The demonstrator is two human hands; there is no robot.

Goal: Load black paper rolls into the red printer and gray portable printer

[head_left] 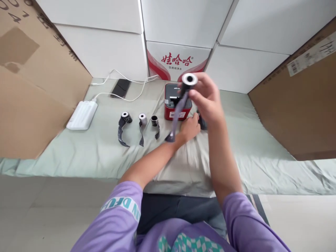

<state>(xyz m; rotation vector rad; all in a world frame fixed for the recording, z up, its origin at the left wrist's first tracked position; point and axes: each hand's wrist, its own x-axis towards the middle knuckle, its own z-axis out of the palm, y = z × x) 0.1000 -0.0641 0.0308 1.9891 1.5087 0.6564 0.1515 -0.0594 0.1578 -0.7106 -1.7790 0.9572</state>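
Note:
My right hand (208, 96) is raised and grips a dark roll (189, 79) with a white ring-shaped end; a loose dark strip hangs from it. Behind the roll stands a red box-shaped device (170, 111) with a dark top and a white label. My left hand (191, 126) reaches in front of the device, fingers closed beside a dark object (202, 122) partly hidden by my right arm; what the fingers hold, if anything, is hidden. Left of the device stand three small rolls with loose strips: a black one (154, 121), a white-sided one (142, 119) and a dark one (126, 117).
A white power bank (82, 115) with a white cable (110, 93) lies at the left, near a dark phone (121, 88). Large cardboard boxes (39, 87) (301, 98) flank the cloth-covered surface (249, 140). White boxes (178, 21) form the back wall.

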